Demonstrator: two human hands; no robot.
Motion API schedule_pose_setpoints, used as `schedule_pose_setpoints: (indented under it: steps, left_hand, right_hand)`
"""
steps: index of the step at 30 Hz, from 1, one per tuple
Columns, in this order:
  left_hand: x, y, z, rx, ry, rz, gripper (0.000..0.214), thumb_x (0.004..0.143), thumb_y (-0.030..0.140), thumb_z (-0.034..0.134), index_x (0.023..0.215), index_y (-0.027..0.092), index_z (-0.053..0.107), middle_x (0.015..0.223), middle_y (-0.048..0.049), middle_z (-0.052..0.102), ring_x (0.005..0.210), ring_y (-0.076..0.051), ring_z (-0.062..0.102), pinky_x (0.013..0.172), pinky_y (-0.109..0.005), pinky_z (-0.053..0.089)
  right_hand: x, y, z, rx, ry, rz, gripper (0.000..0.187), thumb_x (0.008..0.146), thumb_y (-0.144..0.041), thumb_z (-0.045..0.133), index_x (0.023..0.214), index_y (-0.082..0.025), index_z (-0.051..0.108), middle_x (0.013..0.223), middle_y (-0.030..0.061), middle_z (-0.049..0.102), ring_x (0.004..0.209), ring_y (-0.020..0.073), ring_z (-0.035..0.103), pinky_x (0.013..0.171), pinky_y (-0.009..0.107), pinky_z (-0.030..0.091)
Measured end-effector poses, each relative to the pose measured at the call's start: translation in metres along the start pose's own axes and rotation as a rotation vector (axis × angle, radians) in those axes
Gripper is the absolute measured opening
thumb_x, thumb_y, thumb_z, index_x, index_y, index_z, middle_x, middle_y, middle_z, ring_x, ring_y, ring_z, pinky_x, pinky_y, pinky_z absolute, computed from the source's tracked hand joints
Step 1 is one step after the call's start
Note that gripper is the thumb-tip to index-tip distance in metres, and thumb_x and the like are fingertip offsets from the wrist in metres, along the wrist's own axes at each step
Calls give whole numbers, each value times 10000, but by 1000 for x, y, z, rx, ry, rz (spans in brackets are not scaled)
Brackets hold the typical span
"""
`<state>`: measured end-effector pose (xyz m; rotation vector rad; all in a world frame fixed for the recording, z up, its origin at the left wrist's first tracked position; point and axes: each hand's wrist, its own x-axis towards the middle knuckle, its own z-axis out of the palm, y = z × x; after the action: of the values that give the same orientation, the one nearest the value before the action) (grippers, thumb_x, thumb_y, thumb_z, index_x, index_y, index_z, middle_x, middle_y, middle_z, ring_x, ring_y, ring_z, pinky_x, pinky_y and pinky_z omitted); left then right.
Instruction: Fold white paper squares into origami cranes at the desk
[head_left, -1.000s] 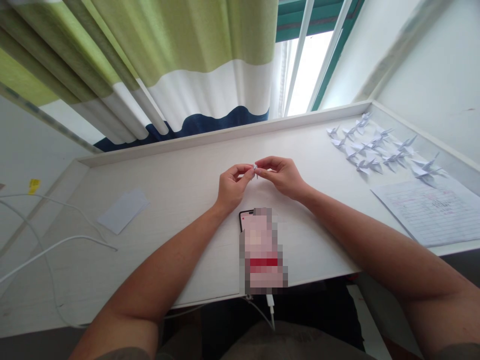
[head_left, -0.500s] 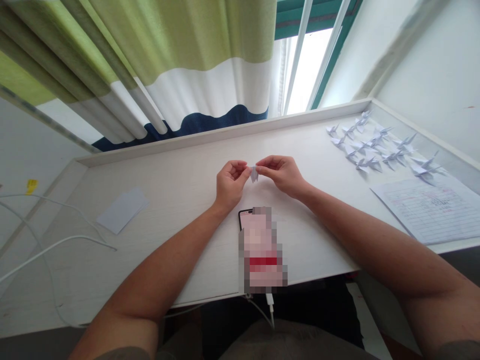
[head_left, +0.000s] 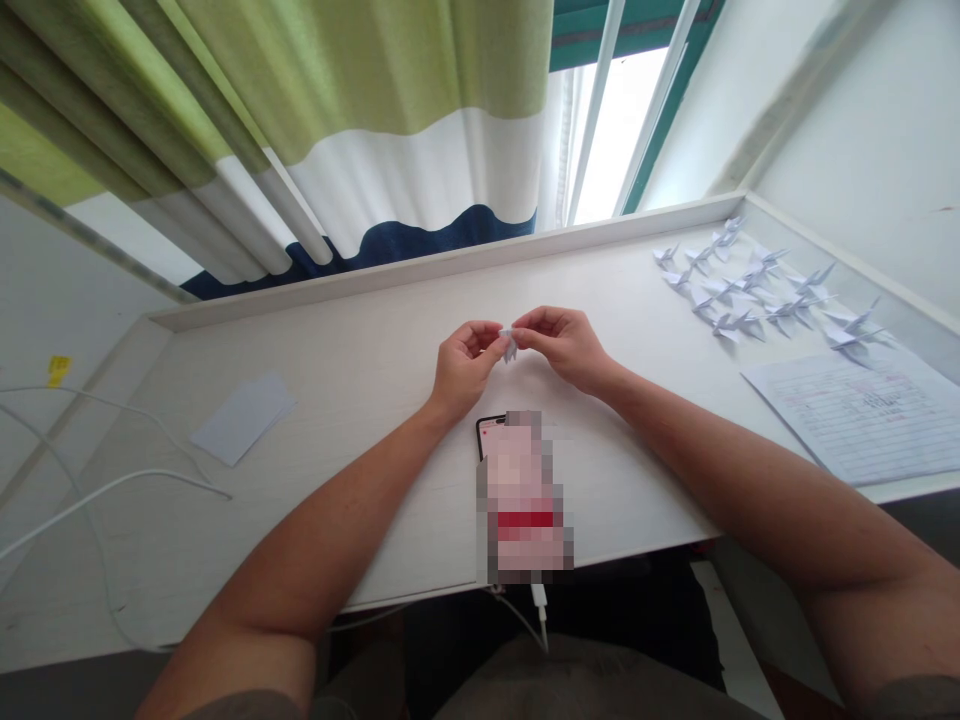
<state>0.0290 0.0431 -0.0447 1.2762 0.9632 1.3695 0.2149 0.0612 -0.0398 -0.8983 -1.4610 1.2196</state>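
Observation:
A small folded white paper piece (head_left: 510, 345) hangs between my two hands above the middle of the white desk (head_left: 360, 380). My left hand (head_left: 461, 368) pinches its left side with thumb and fingers closed. My right hand (head_left: 564, 345) pinches its right side the same way. Both forearms rest on the desk's front part. The piece is too small to make out its folds.
A phone (head_left: 521, 495) on a cable lies just in front of my hands. Several folded paper cranes (head_left: 750, 290) stand at the back right, with a lined sheet (head_left: 862, 415) nearer. A small blank paper (head_left: 241, 418) and white cables (head_left: 97, 490) lie at the left.
The folded piece showed only as a tip between my fingertips, then hung down more. My hands stayed in place, with a slight shift of the fingers.

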Motion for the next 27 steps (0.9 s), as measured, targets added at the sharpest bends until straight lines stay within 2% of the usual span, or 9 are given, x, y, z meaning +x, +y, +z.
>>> schedule_pose_setpoints:
  steps: [6, 8, 11, 14, 17, 22, 27]
  left_hand:
    - [1, 0, -1, -21, 59, -46, 371, 732, 327, 963, 975, 184, 723, 769, -8, 755, 740, -148, 717, 756, -303, 579]
    - [1, 1, -1, -39, 74, -57, 365, 726, 326, 966, 963, 179, 731, 806, -19, 768, 760, -150, 721, 763, -306, 589]
    - [1, 1, 0, -73, 67, -87, 358, 744, 343, 952, 1009, 179, 777, 882, -33, 789, 816, -154, 732, 829, -334, 612]
    - [2, 1, -1, -106, 56, -112, 339, 755, 375, 943, 1002, 187, 808, 938, -43, 809, 852, -163, 744, 898, -377, 632]
    - [2, 1, -2, -141, 51, -134, 334, 746, 389, 950, 964, 180, 808, 923, -51, 815, 838, -181, 769, 923, -426, 648]
    - [0, 6, -3, -140, 34, -184, 361, 756, 401, 954, 991, 173, 802, 907, -66, 825, 882, -231, 811, 967, -486, 652]
    - [1, 6, -3, -156, 14, -188, 367, 750, 406, 961, 986, 170, 808, 919, -73, 830, 893, -243, 821, 961, -488, 659]
  right_hand:
    - [0, 4, 0, -111, -25, -59, 281, 894, -455, 834, 1012, -213, 750, 968, 56, 772, 889, 205, 718, 869, 437, 610]
    - [-1, 2, 0, -229, -17, -161, 209, 948, -429, 785, 1014, -232, 760, 995, 55, 770, 953, 219, 720, 897, 446, 612]
    - [-3, -1, -2, -452, -29, -391, 115, 1005, -343, 721, 1061, -268, 788, 1084, 59, 766, 1027, 235, 711, 941, 464, 602]
    - [-3, -3, -4, -626, -40, -574, 154, 1028, -302, 701, 1152, -300, 791, 1156, 63, 759, 1075, 253, 695, 954, 479, 587]
    - [-2, -3, -6, -763, -96, -666, 154, 1044, -295, 692, 1169, -306, 782, 1212, 64, 765, 1128, 269, 677, 971, 486, 571]
    - [0, -1, -12, -889, -140, -715, 161, 1058, -284, 674, 1192, -277, 763, 1206, 86, 778, 1133, 281, 674, 974, 487, 547]
    - [1, -3, -18, -855, -191, -633, 156, 1028, -306, 714, 1175, -296, 767, 1231, 74, 779, 1165, 293, 668, 1009, 511, 533]
